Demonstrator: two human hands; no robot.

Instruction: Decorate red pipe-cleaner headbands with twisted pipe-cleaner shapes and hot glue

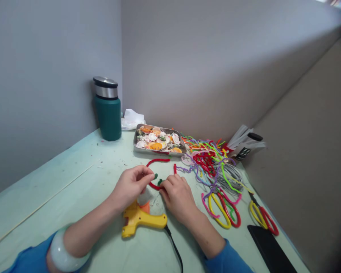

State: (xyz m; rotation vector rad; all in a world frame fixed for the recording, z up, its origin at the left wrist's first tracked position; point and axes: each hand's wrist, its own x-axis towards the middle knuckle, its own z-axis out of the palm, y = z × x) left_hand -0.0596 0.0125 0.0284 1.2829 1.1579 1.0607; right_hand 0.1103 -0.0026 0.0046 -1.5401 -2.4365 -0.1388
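My left hand (132,185) pinches a small dark green piece (156,176) between thumb and fingertips. Close beside it, my right hand (178,196) has its fingers bent down on a curved red pipe cleaner (158,160), next to another bit of dark green (160,182). The red strip bends in an open loop on the pale green table, partly hidden by both hands. Just below the hands lies a yellow glue gun (146,220) with an orange trigger and a black cord.
Behind are a metal tray (147,151) of shells and a green bottle (109,117). To the right lie tangled pipe cleaners (206,163), scissors (226,212), more scissors (264,218) and a black flat object (269,248). A thin stick (42,204) lies left.
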